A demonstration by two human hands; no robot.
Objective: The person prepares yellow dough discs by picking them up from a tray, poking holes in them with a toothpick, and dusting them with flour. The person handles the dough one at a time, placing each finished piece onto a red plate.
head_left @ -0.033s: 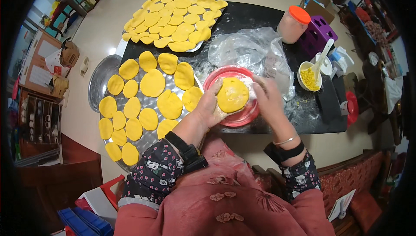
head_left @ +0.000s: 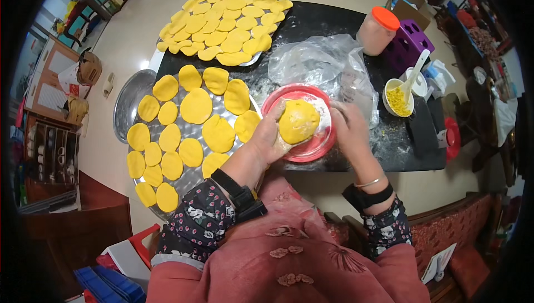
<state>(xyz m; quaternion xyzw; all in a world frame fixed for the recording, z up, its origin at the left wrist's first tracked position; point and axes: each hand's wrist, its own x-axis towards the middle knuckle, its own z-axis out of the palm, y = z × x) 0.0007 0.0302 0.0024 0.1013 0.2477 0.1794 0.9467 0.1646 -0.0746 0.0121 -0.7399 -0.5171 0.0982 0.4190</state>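
A round, flattened piece of yellow dough (head_left: 298, 121), dusted with white flour, rests in my left hand (head_left: 272, 138), whose thumb and fingers curve round its side. It is held over a red plate (head_left: 314, 152) with white flour inside. At the plate's right rim is my right hand (head_left: 354, 135), its fingers bent inward and apart from the dough. What those fingers hold, if anything, is hidden. To the left, several yellow dough discs (head_left: 191, 152) lie on a round metal tray (head_left: 191, 183).
Farther back, another tray carries many dough discs (head_left: 226, 25). A clear plastic bag (head_left: 311, 58) lies behind the plate. On the right stand an orange-lidded jar (head_left: 378, 33), a purple holder (head_left: 409, 44) and a white bowl (head_left: 391, 84) of yellow bits with a spoon (head_left: 414, 78).
My right hand has moved slightly right, away from the dough, and its fingers are less blurred. My left hand and the dough have barely moved.
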